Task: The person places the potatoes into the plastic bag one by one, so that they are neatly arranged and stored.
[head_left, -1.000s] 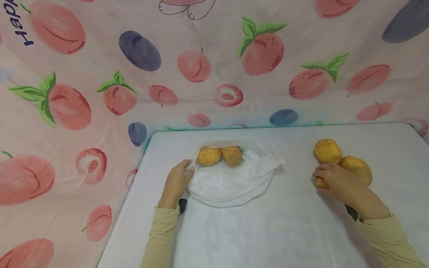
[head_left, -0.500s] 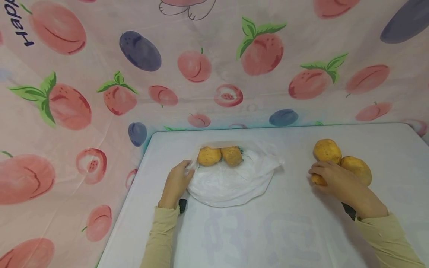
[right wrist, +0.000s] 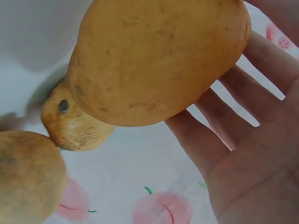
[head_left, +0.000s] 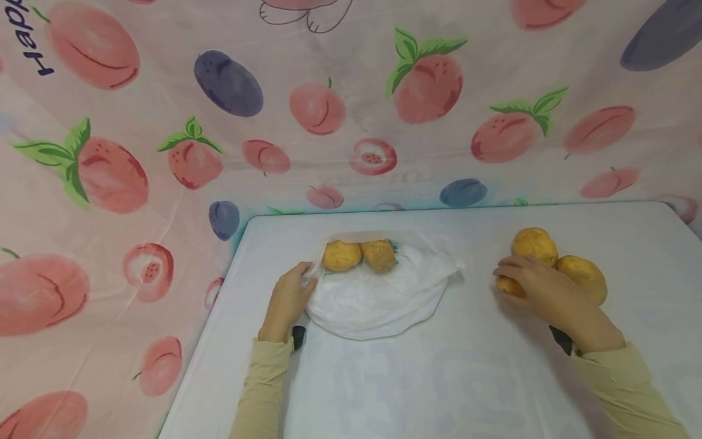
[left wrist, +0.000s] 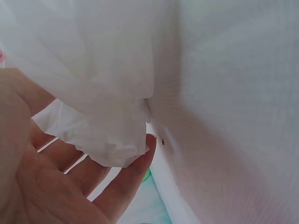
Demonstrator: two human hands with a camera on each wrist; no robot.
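Observation:
My left hand [head_left: 287,303] pinches the left edge of a thin white plastic bag [head_left: 378,308], which lies on the table with its mouth partly raised. In the left wrist view the crumpled bag edge [left wrist: 105,135] lies between the thumb and fingers. Two potatoes [head_left: 342,256] sit side by side at the bag's opening. To the right, my right hand [head_left: 548,299] grips a potato [head_left: 510,286], mostly covered by the fingers in the head view. The right wrist view shows this potato [right wrist: 159,60] large, with the fingers round its far side.
Two more potatoes stand near the right hand: one behind it [head_left: 534,245] and a larger one [head_left: 584,280] to its right. Under them all is a white-covered table [head_left: 428,390]. A fruit-printed cloth [head_left: 340,61] hangs beyond its back and left edges.
My right hand has moved left and slightly away from me with the potato, drawing off from the two others. The left hand and the bag stay put.

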